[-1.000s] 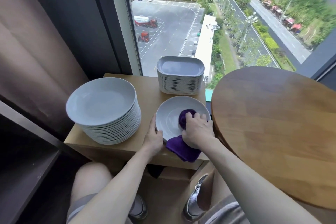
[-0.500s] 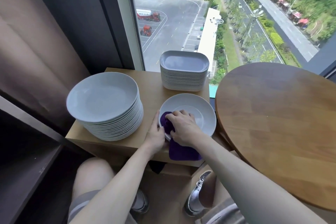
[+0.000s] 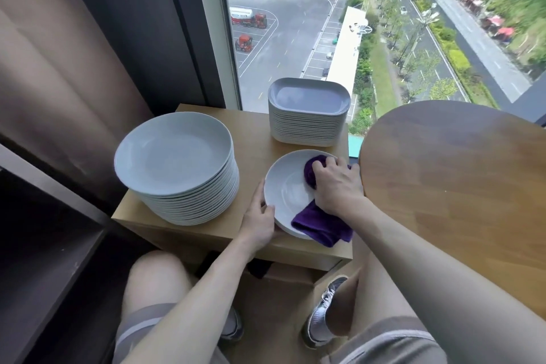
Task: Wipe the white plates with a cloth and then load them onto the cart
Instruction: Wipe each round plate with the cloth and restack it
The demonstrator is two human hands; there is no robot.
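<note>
Early days tbh: right hand (image 3: pixel 336 183) fingers bunch the cloth (image 3: pixel 322 226) on one plate (image 3: pixel 285 189), left hand (image 3: pixel 260 223) fingers grip its rim, while the round stack (image 3: pixel 174 154) left of the fingers and the oblong stack (image 3: pixel 308 97) beyond them likely wait.

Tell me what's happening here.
A person is wiping a single round white plate that lies on a low light wooden unit. The right hand holds a bunched purple cloth against the plate's far right side, while the left hand grips its near left rim. A tall stack of round white plates stands to the left, and a stack of rounded rectangular white plates stands behind.
</note>
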